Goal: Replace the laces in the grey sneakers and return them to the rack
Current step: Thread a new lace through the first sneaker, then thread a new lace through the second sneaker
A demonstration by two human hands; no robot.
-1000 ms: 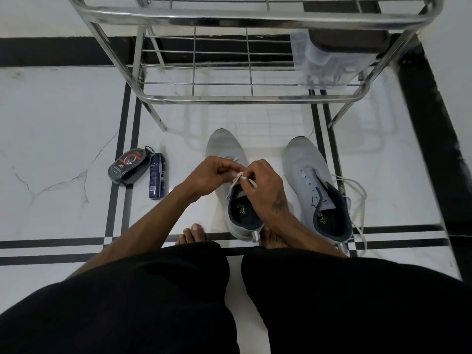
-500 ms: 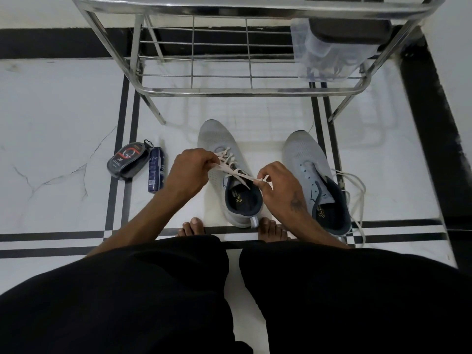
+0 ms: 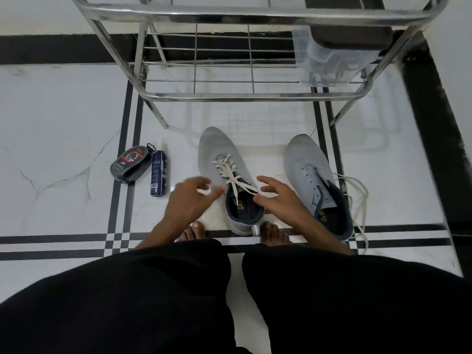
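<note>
Your hands have let go of the lace and pulled apart. Your left hand (image 3: 190, 198) floats open just left of the laced sneaker (image 3: 229, 180), fingers loose. Your right hand (image 3: 277, 198) is open too, fingertips touching the white lace (image 3: 236, 178) at the shoe's mouth. Both sneakers sit on the floor (image 3: 63, 123) mid-frame, below the metal rack (image 3: 250, 95). At the right, the second sneaker (image 3: 306, 162) has a loose lace (image 3: 360, 198) beside it. A spray can (image 3: 158, 173) and polish box (image 3: 131, 163) lie at the left.

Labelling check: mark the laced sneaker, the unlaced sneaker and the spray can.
laced sneaker (image 3: 217, 146): head view, grey toe.
unlaced sneaker (image 3: 302, 152): head view, grey toe.
spray can (image 3: 158, 173): head view, middle of the body.
</note>
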